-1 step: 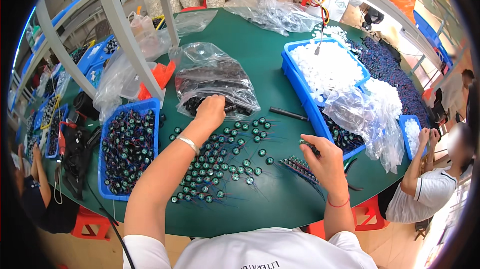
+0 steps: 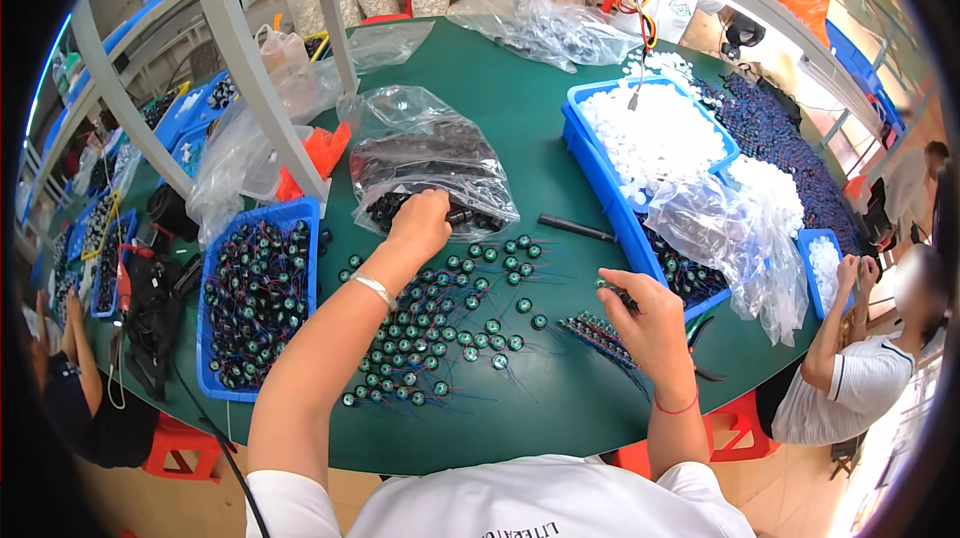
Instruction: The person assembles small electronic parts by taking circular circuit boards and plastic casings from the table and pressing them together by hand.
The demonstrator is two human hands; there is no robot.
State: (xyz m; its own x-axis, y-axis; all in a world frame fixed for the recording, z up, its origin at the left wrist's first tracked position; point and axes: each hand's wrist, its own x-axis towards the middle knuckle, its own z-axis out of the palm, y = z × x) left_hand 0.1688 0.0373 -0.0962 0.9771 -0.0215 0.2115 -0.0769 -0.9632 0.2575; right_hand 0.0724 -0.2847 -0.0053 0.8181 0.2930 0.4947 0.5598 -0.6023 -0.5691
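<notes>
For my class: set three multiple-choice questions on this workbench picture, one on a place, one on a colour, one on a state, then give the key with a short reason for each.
1. Where does the left hand reach?
A. into the clear plastic bag of dark parts
B. into the blue tray of white caps
C. under the table

2. What colour is the table?
A. red
B. green
C. white

3. What is the right hand doing?
A. lying flat and empty
B. pinching a small round part in its fingertips
C. gripping the black pen

Key: 1 A, its fingers sit at the bag's mouth; 2 B, bare top shows green; 3 B, fingers close on a part above the row.

A green round table (image 2: pixel 540 138) under grey shelf frames (image 2: pixel 240 68), red stools (image 2: pixel 180 443) beneath.
</notes>
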